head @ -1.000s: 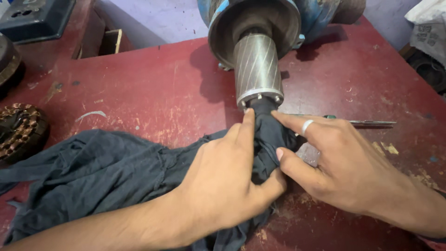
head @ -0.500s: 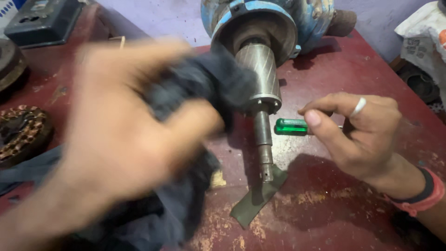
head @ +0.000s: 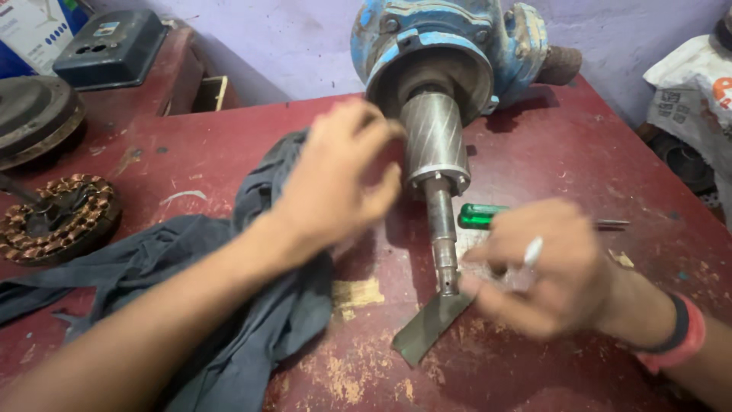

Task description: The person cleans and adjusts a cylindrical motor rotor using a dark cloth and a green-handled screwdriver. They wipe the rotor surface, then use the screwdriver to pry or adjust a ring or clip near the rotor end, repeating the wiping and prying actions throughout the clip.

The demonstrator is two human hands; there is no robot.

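Resting hand (left): the left hand (head: 339,183) lies on the dark grey cloth (head: 252,305) just left of the rotor shaft (head: 441,229); the fingers are curled over the cloth, but the hand is blurred, so I cannot tell if they really grip it

Right hand: the right hand (head: 545,267) is just right of the shaft's lower end; the fingers are bent inward and a ring is on one finger; blur hides whether it holds something; a red and black band is on the wrist

Shaft: thin grey metal, coming out of the ribbed rotor drum (head: 435,141) toward the viewer; its tip is between the two hands

Metal strip: a flat grey metal strip (head: 431,328) lies under the shaft's tip, touching it or nearly so, slanted on the table

Screwdriver: the green-handled screwdriver (head: 480,216) lies just right of the shaft, partly behind the right hand

Motor housing: the blue motor housing (head: 450,38) stands behind the shaft, around the drum

Table: the red table (head: 572,145) with worn paint bears all of this

Far left of the shaft: a copper-wound stator (head: 57,217), well apart; behind it a round dark metal disc (head: 34,114)
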